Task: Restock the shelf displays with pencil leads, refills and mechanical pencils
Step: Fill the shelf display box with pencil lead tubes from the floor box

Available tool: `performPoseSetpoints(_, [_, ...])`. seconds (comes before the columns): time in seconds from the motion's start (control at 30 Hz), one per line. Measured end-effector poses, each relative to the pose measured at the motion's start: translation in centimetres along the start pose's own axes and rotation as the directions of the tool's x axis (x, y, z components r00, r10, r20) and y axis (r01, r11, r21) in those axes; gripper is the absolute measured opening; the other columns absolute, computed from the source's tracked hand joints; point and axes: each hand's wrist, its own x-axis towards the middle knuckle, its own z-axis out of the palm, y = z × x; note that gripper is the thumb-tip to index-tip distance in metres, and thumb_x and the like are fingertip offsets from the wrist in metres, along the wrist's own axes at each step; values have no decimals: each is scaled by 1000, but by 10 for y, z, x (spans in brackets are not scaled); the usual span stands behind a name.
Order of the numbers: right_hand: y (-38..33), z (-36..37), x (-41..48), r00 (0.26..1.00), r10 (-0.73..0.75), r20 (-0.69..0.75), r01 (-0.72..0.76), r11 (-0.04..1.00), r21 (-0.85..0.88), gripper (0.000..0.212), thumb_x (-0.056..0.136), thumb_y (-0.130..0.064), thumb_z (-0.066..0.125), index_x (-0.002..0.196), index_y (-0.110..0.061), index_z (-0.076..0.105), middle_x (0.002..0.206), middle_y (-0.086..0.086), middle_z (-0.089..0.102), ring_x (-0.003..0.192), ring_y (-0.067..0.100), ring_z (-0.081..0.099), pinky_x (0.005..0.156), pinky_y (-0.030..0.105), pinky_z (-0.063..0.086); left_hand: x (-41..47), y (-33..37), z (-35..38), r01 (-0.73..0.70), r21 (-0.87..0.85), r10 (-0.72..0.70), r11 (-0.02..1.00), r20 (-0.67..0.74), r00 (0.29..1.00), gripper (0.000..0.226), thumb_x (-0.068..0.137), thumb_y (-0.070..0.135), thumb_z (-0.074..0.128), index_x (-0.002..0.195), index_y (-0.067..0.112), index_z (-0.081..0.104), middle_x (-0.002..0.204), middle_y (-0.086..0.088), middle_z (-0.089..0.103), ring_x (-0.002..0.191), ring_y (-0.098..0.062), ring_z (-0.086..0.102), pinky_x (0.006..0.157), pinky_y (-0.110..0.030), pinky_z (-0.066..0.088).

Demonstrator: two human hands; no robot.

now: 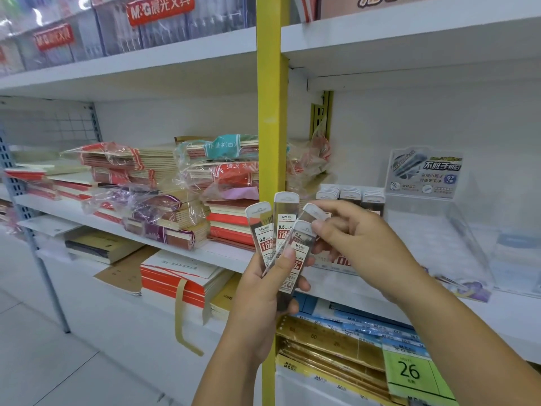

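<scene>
My left hand (260, 291) grips a fan of several clear pencil lead cases (282, 227) with white caps and red-and-white 0.5 labels, held upright in front of the yellow shelf post (270, 112). My right hand (360, 244) pinches the white cap of the front case (304, 247) in that fan. Behind the hands, a row of the same lead cases (351, 196) stands on the white middle shelf (366, 288). To its right stands a clear acrylic display stand (433, 230) with a printed header card.
Wrapped stacks of red and cream exercise books (164, 194) fill the left shelf bay. Below lie paper pads (175, 276), gold and blue ruler packs (336, 341) and a green price tag marked 26 (408, 372). Another clear box (515, 259) stands at far right.
</scene>
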Motion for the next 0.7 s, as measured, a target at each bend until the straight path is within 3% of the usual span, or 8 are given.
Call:
performPoseSetpoints(0.17, [0,-4,-1,978,101,-184,-45,957,288,16,92,-19,63,102,-29,68,85,-2,76,69,11,68,59,26,51,0,1,0,3,-14,-3,1000,30,1000,42,69,56,76,107,37,72,106,-9,75,65,-12,60,44,-21,42])
performPoseSetpoints(0.23, [2,-11,-1,924,76,-376,16,972,234,12,93,-26,61,100,-34,65,83,-7,75,66,7,67,55,21,52,1,1,-5,2,-14,-2,1000,11,1000,36,75,54,77,106,36,72,106,-11,75,64,-12,59,43,-22,41])
performPoseSetpoints(0.33, [1,-29,3,821,-145,-552,171,985,-5,11,96,-29,56,100,-40,58,87,-10,72,73,2,67,58,18,53,3,0,-16,-5,16,6,1000,-52,999,30,79,50,70,105,36,72,106,-10,75,63,-11,59,42,-21,41])
performPoseSetpoints(0.43, [-6,-40,17,856,-330,-398,202,922,-329,19,96,-25,55,99,-44,54,86,-13,66,81,-2,63,63,17,54,5,1,-24,3,44,1,999,-100,995,30,80,48,68,107,34,71,104,-8,76,63,-11,61,42,-21,42])
performPoseSetpoints(0.5, [-6,-40,29,896,-356,-265,186,844,-503,17,95,-24,55,104,-38,55,84,-16,62,77,-2,61,61,18,52,6,1,-28,5,63,2,998,-101,995,36,78,50,69,110,33,70,103,-7,76,63,-11,61,42,-21,43])
performPoseSetpoints(0.63, [4,-31,45,922,-352,-162,173,747,-642,14,94,-26,58,106,-33,58,84,-20,57,73,-3,56,62,15,43,5,1,-33,12,107,-2,994,-91,996,40,78,51,67,113,33,67,103,-4,77,64,-10,62,43,-21,44])
performPoseSetpoints(0.7, [10,-30,51,932,-321,-169,139,747,-650,18,92,-25,61,110,-28,59,87,-16,56,74,0,56,66,19,46,5,2,-36,14,123,-4,992,-86,996,38,79,51,67,113,34,68,103,-3,77,64,-10,62,44,-21,44])
